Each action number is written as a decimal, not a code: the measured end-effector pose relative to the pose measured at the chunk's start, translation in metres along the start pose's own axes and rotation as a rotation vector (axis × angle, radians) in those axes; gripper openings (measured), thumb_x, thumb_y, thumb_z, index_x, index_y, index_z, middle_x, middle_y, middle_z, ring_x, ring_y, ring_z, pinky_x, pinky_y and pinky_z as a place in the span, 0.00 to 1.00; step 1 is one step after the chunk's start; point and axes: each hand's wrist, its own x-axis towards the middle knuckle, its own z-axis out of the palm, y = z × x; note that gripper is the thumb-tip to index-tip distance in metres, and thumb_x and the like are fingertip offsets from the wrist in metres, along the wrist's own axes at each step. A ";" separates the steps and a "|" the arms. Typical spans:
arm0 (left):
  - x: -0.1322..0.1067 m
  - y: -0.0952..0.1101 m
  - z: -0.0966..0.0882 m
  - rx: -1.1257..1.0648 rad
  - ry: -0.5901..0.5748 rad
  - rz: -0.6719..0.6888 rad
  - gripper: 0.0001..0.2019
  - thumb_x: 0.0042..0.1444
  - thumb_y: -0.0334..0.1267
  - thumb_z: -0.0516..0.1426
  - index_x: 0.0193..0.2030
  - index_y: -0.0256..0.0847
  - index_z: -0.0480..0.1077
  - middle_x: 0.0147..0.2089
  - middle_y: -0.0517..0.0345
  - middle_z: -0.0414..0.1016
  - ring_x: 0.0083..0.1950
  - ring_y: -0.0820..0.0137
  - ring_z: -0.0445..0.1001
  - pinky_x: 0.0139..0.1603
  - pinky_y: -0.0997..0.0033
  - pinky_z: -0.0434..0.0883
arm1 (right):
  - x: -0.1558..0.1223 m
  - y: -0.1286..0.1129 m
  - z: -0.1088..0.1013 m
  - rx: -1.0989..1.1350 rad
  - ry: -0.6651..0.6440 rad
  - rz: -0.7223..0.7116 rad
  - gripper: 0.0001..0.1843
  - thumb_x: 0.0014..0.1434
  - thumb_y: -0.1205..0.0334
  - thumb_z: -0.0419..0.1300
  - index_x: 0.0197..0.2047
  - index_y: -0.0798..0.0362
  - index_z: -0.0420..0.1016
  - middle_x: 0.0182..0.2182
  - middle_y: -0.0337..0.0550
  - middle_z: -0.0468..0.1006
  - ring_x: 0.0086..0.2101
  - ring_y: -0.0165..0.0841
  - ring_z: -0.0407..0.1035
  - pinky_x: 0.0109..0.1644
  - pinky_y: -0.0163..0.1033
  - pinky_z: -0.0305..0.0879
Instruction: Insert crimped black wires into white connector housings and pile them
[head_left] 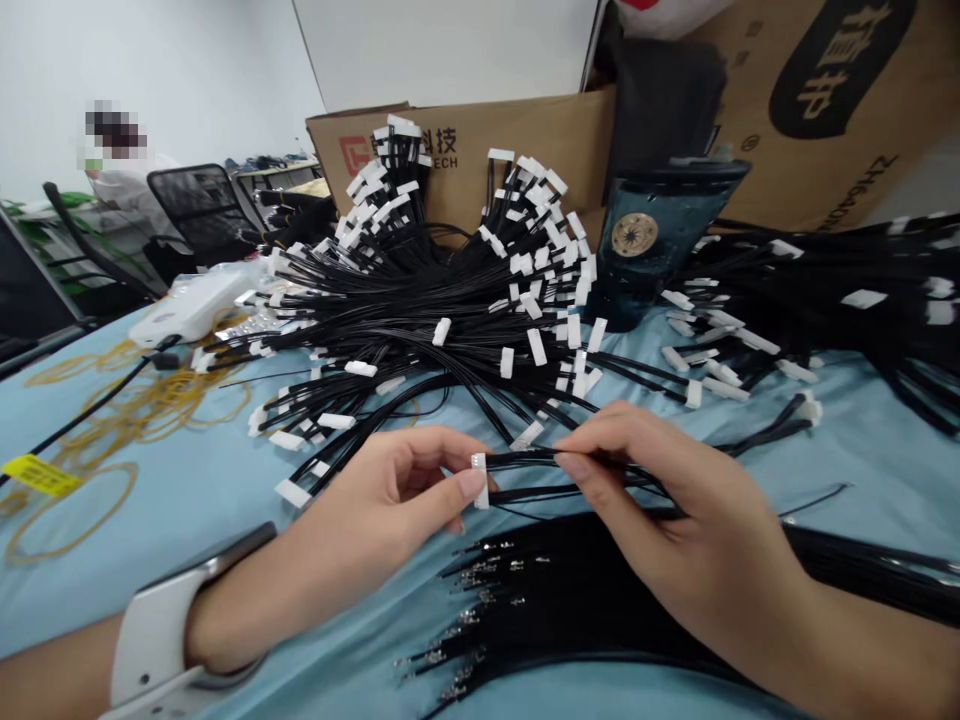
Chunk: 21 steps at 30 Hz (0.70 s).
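Head view: left hand (382, 510) pinches connector (480, 481), right hand (660, 490) wire (540, 458); pile (420, 310) just beyond.

Matt white plastic connectors (480, 481) on glossy black insulated wires (525, 458)

Shiny metal crimp terminals (480, 600) tip the other wire ends; the light-blue cloth (187, 500) beneath looks smooth and matt, the corrugated cardboard box (525, 150) rough brown paper, the dark tumbler (645, 270) glossy, and the amber rubber bands (150, 410) dull.
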 end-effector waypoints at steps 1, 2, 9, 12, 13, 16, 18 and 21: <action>0.000 0.000 0.000 -0.002 0.004 0.001 0.06 0.59 0.40 0.62 0.39 0.41 0.76 0.27 0.67 0.72 0.27 0.75 0.68 0.29 0.77 0.66 | 0.000 0.000 0.000 -0.016 0.020 -0.024 0.08 0.66 0.73 0.55 0.38 0.52 0.69 0.31 0.36 0.74 0.32 0.25 0.70 0.38 0.28 0.68; 0.000 0.001 0.000 -0.006 0.005 -0.002 0.06 0.59 0.40 0.62 0.38 0.41 0.76 0.27 0.67 0.72 0.27 0.75 0.68 0.29 0.77 0.66 | 0.000 -0.001 -0.001 -0.034 0.037 -0.056 0.08 0.66 0.74 0.55 0.39 0.52 0.70 0.32 0.37 0.73 0.33 0.25 0.70 0.39 0.28 0.68; -0.002 -0.003 0.001 -0.047 -0.039 0.012 0.04 0.59 0.38 0.62 0.38 0.42 0.77 0.29 0.67 0.74 0.28 0.75 0.69 0.29 0.77 0.68 | -0.013 -0.002 0.003 -0.136 -0.083 -0.204 0.10 0.66 0.78 0.54 0.41 0.53 0.69 0.34 0.41 0.74 0.33 0.29 0.69 0.36 0.35 0.69; -0.002 -0.003 0.001 -0.063 -0.065 0.018 0.03 0.59 0.37 0.62 0.37 0.41 0.77 0.30 0.67 0.74 0.28 0.76 0.69 0.29 0.78 0.68 | -0.014 -0.001 0.006 -0.156 -0.111 -0.192 0.09 0.67 0.77 0.54 0.40 0.54 0.70 0.32 0.42 0.74 0.32 0.31 0.68 0.36 0.36 0.69; -0.003 -0.003 0.001 -0.070 -0.068 0.015 0.03 0.59 0.37 0.62 0.37 0.41 0.77 0.30 0.67 0.74 0.28 0.76 0.69 0.29 0.79 0.68 | -0.013 -0.001 0.006 -0.159 -0.107 -0.198 0.09 0.67 0.76 0.54 0.39 0.55 0.70 0.31 0.42 0.74 0.32 0.31 0.68 0.35 0.36 0.69; -0.002 -0.003 0.001 -0.088 -0.057 0.002 0.04 0.58 0.37 0.63 0.37 0.40 0.77 0.29 0.67 0.74 0.27 0.77 0.69 0.29 0.79 0.68 | -0.010 -0.002 0.004 -0.179 -0.073 -0.218 0.08 0.67 0.75 0.54 0.38 0.54 0.70 0.31 0.41 0.74 0.31 0.30 0.68 0.35 0.36 0.68; -0.001 -0.004 0.002 -0.100 -0.041 -0.003 0.04 0.57 0.37 0.64 0.37 0.40 0.77 0.30 0.67 0.75 0.27 0.77 0.69 0.28 0.80 0.68 | -0.010 -0.003 0.002 -0.211 -0.053 -0.229 0.08 0.68 0.71 0.54 0.37 0.52 0.71 0.31 0.41 0.74 0.31 0.31 0.69 0.34 0.36 0.68; 0.001 -0.004 0.002 -0.123 -0.037 -0.005 0.05 0.56 0.38 0.65 0.38 0.41 0.78 0.30 0.67 0.76 0.27 0.77 0.69 0.28 0.80 0.68 | -0.013 -0.003 0.001 -0.274 -0.079 -0.237 0.09 0.69 0.63 0.55 0.36 0.50 0.73 0.31 0.42 0.74 0.31 0.33 0.70 0.32 0.37 0.68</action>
